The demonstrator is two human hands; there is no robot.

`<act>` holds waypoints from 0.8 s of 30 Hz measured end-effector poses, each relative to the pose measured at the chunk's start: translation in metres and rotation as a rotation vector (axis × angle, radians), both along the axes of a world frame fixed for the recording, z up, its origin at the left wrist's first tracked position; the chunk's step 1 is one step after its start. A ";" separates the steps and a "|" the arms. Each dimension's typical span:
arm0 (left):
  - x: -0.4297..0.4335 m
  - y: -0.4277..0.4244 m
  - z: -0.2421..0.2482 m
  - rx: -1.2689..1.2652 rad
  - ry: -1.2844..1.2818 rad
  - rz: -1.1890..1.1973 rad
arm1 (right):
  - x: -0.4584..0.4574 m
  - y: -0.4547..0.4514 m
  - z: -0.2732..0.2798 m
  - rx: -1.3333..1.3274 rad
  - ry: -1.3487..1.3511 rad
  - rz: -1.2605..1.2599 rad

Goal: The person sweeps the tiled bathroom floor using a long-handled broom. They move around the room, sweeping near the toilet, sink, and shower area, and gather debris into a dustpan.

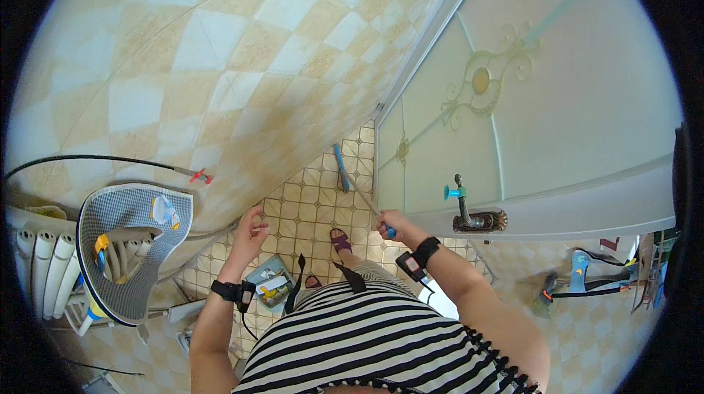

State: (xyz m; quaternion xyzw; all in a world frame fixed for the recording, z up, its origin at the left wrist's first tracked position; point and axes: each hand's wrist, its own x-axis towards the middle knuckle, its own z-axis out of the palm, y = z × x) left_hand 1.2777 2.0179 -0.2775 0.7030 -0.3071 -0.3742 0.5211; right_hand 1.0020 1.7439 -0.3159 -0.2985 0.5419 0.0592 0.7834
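In my right hand (pixel 397 224) is a long thin handle (pixel 364 196), gripped near its blue end. The handle slants down to a long blue head (pixel 341 167), which looks like that of a broom or floor brush. That head rests on the tiled floor (pixel 297 196), close to the foot of the tiled wall. My left hand (pixel 253 233) hangs with nothing in it, fingers loosely curled and apart, near the wall side.
A frosted-glass door (pixel 550 135) with a metal lever handle (pixel 466 212) stands at right. A grey bin (pixel 286 267) holding waste sits by my feet. At left, a checked sun visor (pixel 124 284) hangs before a white radiator (pixel 49 273). A hose (pixel 99 157) meets a red valve (pixel 201 176).
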 end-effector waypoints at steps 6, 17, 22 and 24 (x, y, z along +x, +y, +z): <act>-0.015 0.010 0.009 0.020 0.037 0.070 | 0.043 -0.040 -0.068 -0.042 -0.094 -0.276; -0.046 0.089 0.043 0.085 -0.029 0.172 | 0.043 0.022 -0.104 -1.582 -0.216 1.806; -0.049 0.130 0.041 0.043 -0.034 0.188 | 0.034 0.113 -0.039 -1.091 -0.107 1.733; -0.054 0.144 0.039 0.040 -0.008 0.193 | 0.017 0.144 -0.026 -0.885 0.042 1.403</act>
